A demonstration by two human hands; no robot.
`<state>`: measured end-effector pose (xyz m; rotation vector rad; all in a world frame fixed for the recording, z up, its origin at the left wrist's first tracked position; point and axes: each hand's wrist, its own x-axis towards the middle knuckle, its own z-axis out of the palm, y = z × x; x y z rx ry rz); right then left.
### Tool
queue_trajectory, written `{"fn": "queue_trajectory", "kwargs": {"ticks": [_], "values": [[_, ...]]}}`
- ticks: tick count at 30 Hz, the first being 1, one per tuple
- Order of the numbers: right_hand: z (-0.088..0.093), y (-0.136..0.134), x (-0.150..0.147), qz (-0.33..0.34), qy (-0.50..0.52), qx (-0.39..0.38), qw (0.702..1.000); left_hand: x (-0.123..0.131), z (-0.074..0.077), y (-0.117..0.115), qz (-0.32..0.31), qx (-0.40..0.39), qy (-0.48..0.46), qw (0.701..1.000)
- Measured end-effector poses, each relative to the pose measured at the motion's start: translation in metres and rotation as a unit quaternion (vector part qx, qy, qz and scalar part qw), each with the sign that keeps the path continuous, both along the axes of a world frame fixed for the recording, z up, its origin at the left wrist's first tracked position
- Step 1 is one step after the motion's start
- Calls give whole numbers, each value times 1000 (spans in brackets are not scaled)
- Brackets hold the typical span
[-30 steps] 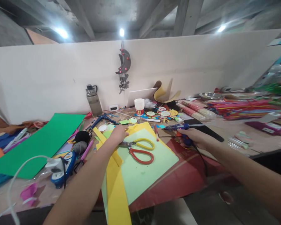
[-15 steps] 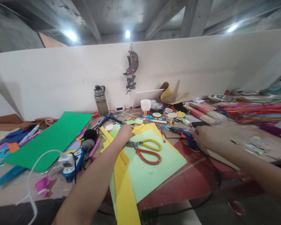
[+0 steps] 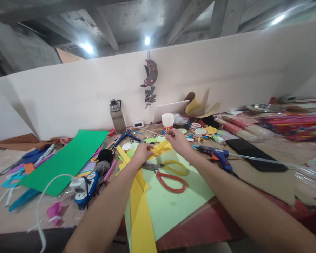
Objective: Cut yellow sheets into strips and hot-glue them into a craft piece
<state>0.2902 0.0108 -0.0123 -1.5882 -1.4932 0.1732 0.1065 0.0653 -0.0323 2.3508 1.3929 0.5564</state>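
Observation:
My left hand (image 3: 143, 153) pinches the left side of a small cut yellow felt piece (image 3: 162, 149) above the pale green sheet (image 3: 171, 211). At the piece's upper right end, the fingers of my right hand (image 3: 179, 141) are closed on its edge; the fingertips are partly hidden. Just below lie scissors (image 3: 171, 182) with one yellow and one red handle, blades toward my left hand. A long yellow felt strip (image 3: 141, 214) runs under my left forearm. Right of my right wrist, a blue glue gun (image 3: 221, 156) rests on the table with a clear glue stick in its back.
Left stand a green sheet (image 3: 65, 161), a blue-and-white power strip (image 3: 86, 189) and yarn balls (image 3: 104, 160). Behind are a bottle (image 3: 118, 117), a white cup (image 3: 168, 121) and round felt pieces (image 3: 200, 131). A black phone-like slab (image 3: 255, 154) and colourful stems (image 3: 292, 126) lie right.
My right hand has let go of the glue gun, which now lies on the table, and moved left to the yellow felt piece. My left hand stays at that piece. The view shifted slightly.

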Motion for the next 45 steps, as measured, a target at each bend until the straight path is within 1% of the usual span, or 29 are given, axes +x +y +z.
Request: {"fn": "queue_trajectory", "kwargs": {"ticks": [3, 5, 7, 8, 11, 13, 15, 19, 22, 27, 30, 33, 35, 36, 39, 40, 42, 44, 45], "values": [[-16, 7, 9, 10, 30, 0, 999, -1, 5, -1, 5, 1, -28, 1000], [-24, 8, 11, 46, 77, -18, 996, -1, 10, -4, 5, -15, -55, 998], [-29, 9, 8, 81, 126, -46, 988, 0, 14, -5, 3, -25, -77, 997], [-30, 10, 5, 87, 149, -55, 983, 0, 15, -6, 0, -23, -86, 996], [-32, 10, -1, 77, 236, -53, 967, 0, 18, -6, -25, -27, -107, 994], [-31, 8, -3, 78, 296, -52, 950, 0, 20, -7, -41, -43, -113, 992], [-28, 5, -3, 85, 306, -62, 946, 0, 24, -9, -53, -61, -110, 991], [-22, -3, -4, 72, 208, -57, 974, 0, 33, -18, -84, -68, -78, 991], [-17, -7, -6, 82, 190, -52, 977, 1, 36, -22, -94, -76, -65, 991], [-7, -12, -4, 125, 259, -57, 956, 0, 39, -21, -73, -74, -52, 993], [-2, -12, 1, 124, 298, -60, 945, -6, 46, -19, -74, -77, -49, 993], [3, -12, 7, 132, 352, -29, 926, -14, 56, -16, -84, -105, -81, 988], [7, -13, 10, 156, 385, 8, 910, -20, 62, -16, -105, -160, -144, 971], [10, -14, 10, 175, 385, 25, 906, -22, 66, -16, -117, -201, -178, 956], [19, -21, 10, 261, 315, 57, 911, -25, 73, -20, -141, -325, -259, 899], [22, -24, 10, 294, 288, 60, 910, -25, 74, -22, -143, -351, -277, 883], [29, -31, 8, 349, 259, 54, 899, -23, 73, -26, -151, -383, -298, 861], [33, -37, 6, 374, 257, 34, 890, -20, 68, -28, -164, -410, -299, 846], [35, -38, 6, 373, 258, 24, 891, -18, 66, -29, -173, -421, -292, 841]]}}
